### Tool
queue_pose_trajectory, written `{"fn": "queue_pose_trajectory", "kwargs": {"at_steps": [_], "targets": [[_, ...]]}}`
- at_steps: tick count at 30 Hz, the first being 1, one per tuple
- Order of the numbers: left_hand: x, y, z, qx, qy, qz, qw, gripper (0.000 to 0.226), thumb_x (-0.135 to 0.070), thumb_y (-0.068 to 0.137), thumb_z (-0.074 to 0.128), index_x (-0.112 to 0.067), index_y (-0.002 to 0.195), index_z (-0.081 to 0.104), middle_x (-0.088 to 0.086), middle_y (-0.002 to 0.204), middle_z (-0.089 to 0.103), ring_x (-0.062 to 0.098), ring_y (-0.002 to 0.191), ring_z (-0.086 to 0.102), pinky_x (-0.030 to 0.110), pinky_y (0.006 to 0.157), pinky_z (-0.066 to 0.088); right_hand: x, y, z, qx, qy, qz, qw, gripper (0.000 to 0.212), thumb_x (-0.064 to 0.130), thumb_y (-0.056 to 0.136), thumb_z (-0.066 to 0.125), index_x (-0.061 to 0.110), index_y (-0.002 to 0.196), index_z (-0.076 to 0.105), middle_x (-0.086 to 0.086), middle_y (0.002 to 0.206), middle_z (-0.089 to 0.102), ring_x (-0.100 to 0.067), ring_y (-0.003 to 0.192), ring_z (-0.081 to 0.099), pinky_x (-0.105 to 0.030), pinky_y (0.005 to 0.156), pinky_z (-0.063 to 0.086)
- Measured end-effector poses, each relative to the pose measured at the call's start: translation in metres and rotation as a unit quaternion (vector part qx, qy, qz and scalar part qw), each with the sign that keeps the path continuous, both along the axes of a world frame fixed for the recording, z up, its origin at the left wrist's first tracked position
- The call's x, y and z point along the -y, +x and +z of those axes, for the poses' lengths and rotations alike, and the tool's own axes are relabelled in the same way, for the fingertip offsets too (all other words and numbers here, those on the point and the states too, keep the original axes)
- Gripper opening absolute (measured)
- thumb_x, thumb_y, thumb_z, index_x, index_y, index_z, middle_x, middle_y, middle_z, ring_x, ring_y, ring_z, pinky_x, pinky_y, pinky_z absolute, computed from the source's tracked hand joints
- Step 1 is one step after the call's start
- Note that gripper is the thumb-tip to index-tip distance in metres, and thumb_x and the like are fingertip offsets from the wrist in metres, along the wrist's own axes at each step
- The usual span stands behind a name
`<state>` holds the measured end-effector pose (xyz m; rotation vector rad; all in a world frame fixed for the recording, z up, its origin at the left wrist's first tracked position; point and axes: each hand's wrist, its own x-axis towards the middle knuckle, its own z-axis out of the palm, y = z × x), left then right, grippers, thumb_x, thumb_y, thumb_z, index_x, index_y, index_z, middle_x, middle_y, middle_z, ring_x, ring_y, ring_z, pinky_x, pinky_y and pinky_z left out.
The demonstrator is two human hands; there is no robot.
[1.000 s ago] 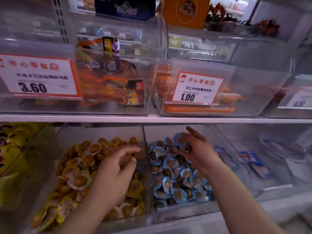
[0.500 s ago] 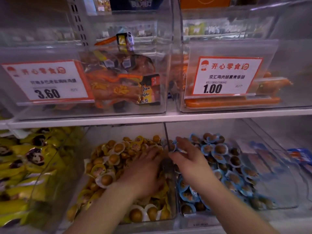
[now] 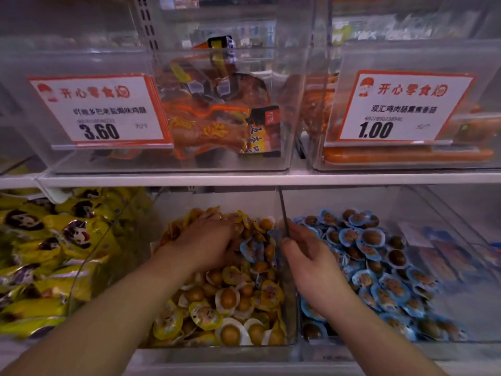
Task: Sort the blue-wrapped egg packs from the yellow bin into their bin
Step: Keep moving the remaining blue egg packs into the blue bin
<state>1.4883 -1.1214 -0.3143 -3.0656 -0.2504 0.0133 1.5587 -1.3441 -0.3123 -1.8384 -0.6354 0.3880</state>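
Since a second ago both hands have closed on the divider: the left hand (image 3: pixel 208 244) digs, fingers hidden so its state is unreadable, beside a stray blue-wrapped egg pack (image 3: pixel 250 249) at the yellow bin's (image 3: pixel 217 346) 2 o'clock; the right hand (image 3: pixel 309 263) hangs loosely open, empty, over the blue bin (image 3: pixel 379 340), so a pick looks imminent.

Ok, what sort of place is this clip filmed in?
Most likely a snack shop aisle: clear bins of wrapped snacks on white shelves, with printed price tags reading 3.60 and 1.00 clipped to the upper bins.
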Motion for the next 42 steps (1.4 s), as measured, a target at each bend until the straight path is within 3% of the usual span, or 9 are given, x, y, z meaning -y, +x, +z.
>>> {"fn": "queue_pose_trajectory", "kwargs": {"at_steps": [7, 11, 14, 17, 21, 25, 28, 36, 42], "targets": [[0.017, 0.011, 0.012, -0.022, -0.042, 0.046, 0.998, 0.026, -0.048, 0.081, 0.059, -0.025, 0.091, 0.068, -0.001, 0.092, 0.066, 0.021, 0.092, 0.062, 0.034, 0.076, 0.048, -0.005, -0.001, -0.004, -0.001, 0.022, -0.011, 1.000, 0.046, 0.033, 0.098, 0.050, 0.025, 0.144, 0.051, 0.010, 0.132, 0.061, -0.002, 0.117, 0.057, -0.015, 0.090, 0.043], [0.048, 0.034, -0.008, -0.054, -0.122, 0.078, 0.988, 0.054, -0.055, 0.079, 0.064, -0.028, 0.125, 0.060, 0.004, 0.123, 0.062, 0.026, 0.114, 0.057, 0.039, 0.092, 0.051, -0.005, -0.002, -0.004, -0.012, 0.031, -0.013, 0.999, 0.043, 0.029, 0.098, 0.050, 0.026, 0.140, 0.054, 0.010, 0.129, 0.064, -0.003, 0.116, 0.059, -0.023, 0.097, 0.048], [0.060, 0.048, -0.025, -0.045, -0.175, 0.152, 0.972, 0.083, -0.050, 0.085, 0.065, -0.008, 0.149, 0.033, 0.015, 0.149, 0.037, 0.036, 0.136, 0.036, 0.045, 0.112, 0.036, -0.005, -0.002, -0.003, -0.016, 0.045, -0.008, 0.999, 0.030, 0.025, 0.098, 0.051, 0.038, 0.123, 0.062, 0.018, 0.114, 0.068, 0.008, 0.103, 0.062, -0.007, 0.081, 0.048], [0.062, 0.053, -0.034, -0.023, -0.184, 0.182, 0.966, 0.088, -0.048, 0.085, 0.066, -0.003, 0.149, 0.027, 0.017, 0.154, 0.027, 0.039, 0.140, 0.027, 0.044, 0.116, 0.029, -0.006, -0.002, -0.004, -0.029, 0.053, -0.011, 0.998, 0.028, 0.024, 0.097, 0.052, 0.048, 0.109, 0.059, 0.020, 0.109, 0.069, 0.010, 0.099, 0.063, -0.010, 0.080, 0.050], [0.059, 0.051, -0.036, -0.047, -0.161, 0.168, 0.971, 0.093, -0.052, 0.080, 0.069, -0.007, 0.150, 0.026, 0.014, 0.152, 0.027, 0.038, 0.138, 0.028, 0.046, 0.115, 0.031, -0.006, -0.002, -0.005, -0.038, 0.056, -0.011, 0.998, 0.038, 0.033, 0.093, 0.051, 0.033, 0.130, 0.060, 0.014, 0.117, 0.069, 0.005, 0.103, 0.064, -0.016, 0.084, 0.053], [0.063, 0.055, -0.034, -0.058, -0.141, 0.171, 0.973, 0.083, -0.049, 0.078, 0.073, -0.010, 0.141, 0.036, 0.015, 0.145, 0.033, 0.037, 0.127, 0.048, 0.045, 0.102, 0.045, -0.005, -0.002, -0.005, -0.048, 0.048, -0.005, 0.998, 0.041, 0.023, 0.097, 0.051, 0.025, 0.138, 0.056, 0.008, 0.126, 0.065, -0.005, 0.115, 0.061, -0.033, 0.099, 0.052], [0.064, 0.055, -0.040, -0.049, -0.158, 0.175, 0.971, 0.072, -0.052, 0.079, 0.069, -0.014, 0.134, 0.042, 0.010, 0.142, 0.044, 0.031, 0.126, 0.052, 0.043, 0.099, 0.047, -0.005, -0.002, -0.003, -0.037, 0.042, -0.001, 0.998, 0.042, 0.035, 0.092, 0.052, 0.028, 0.133, 0.059, 0.012, 0.121, 0.066, 0.002, 0.108, 0.062, -0.020, 0.092, 0.052], [0.057, 0.055, -0.044, 0.038, -0.195, 0.169, 0.965, 0.046, -0.042, 0.080, 0.071, -0.016, 0.115, 0.056, 0.008, 0.117, 0.065, 0.029, 0.108, 0.063, 0.036, 0.086, 0.052, -0.007, -0.005, 0.000, -0.055, 0.061, -0.008, 0.997, 0.060, 0.055, 0.072, 0.046, 0.025, 0.121, 0.064, 0.002, 0.107, 0.071, -0.014, 0.099, 0.068, -0.033, 0.084, 0.056], [0.034, 0.054, -0.017, 0.050, -0.400, 0.123, 0.907, 0.010, -0.009, 0.073, 0.076, -0.008, 0.074, 0.067, 0.010, 0.081, 0.071, 0.020, 0.080, 0.068, 0.037, 0.069, 0.056, -0.004, -0.004, 0.002, -0.050, 0.045, 0.003, 0.998, 0.060, 0.056, 0.077, 0.048, 0.033, 0.131, 0.059, 0.013, 0.120, 0.067, -0.004, 0.110, 0.063, -0.034, 0.097, 0.053]]}}
